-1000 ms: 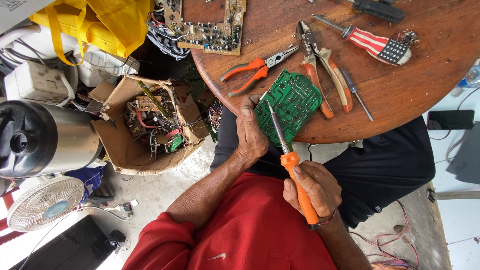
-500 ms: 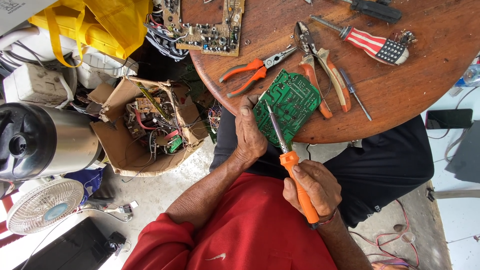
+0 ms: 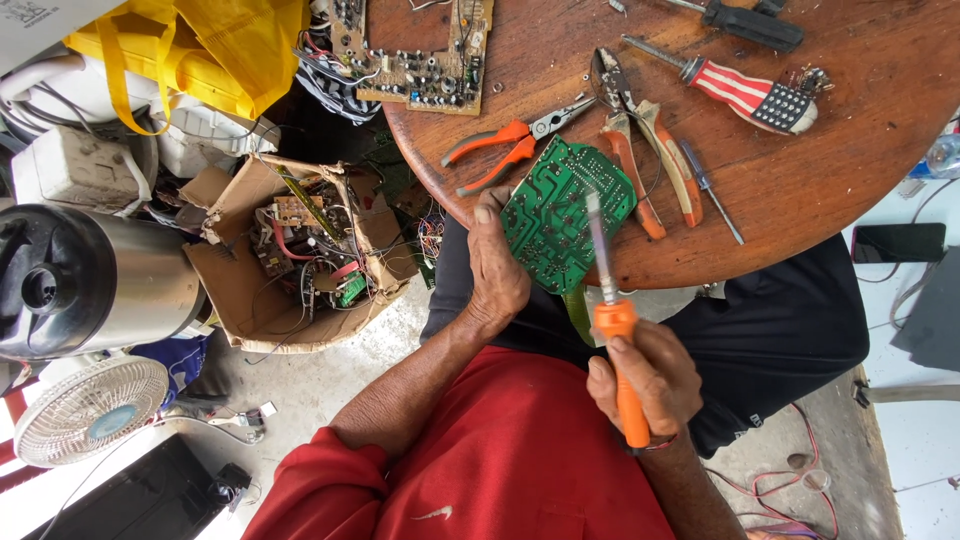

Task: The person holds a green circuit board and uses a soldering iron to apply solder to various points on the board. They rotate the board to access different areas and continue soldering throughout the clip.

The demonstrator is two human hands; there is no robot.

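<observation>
— Two hands are in my head view. How do you see them?

— My left hand [image 3: 497, 265] holds the green printed circuit board [image 3: 566, 212] at its left edge; the fingers are pressed together along that edge. The board lies tilted at the rim of the round brown wooden table [image 3: 850, 150], partly over the edge.

— And the other one?

— My right hand [image 3: 645, 380] is closed around the orange handle of the soldering iron [image 3: 612, 320]; its metal tip points up onto the board.

— What is around?

— Orange-handled long-nose pliers [image 3: 505, 148] are just beside the board, brown-handled pliers [image 3: 645, 150] at its right, and a screwdriver with striped handle [image 3: 745, 92] farther. Below left stands an open cardboard box of electronic scrap [image 3: 300, 255].
</observation>
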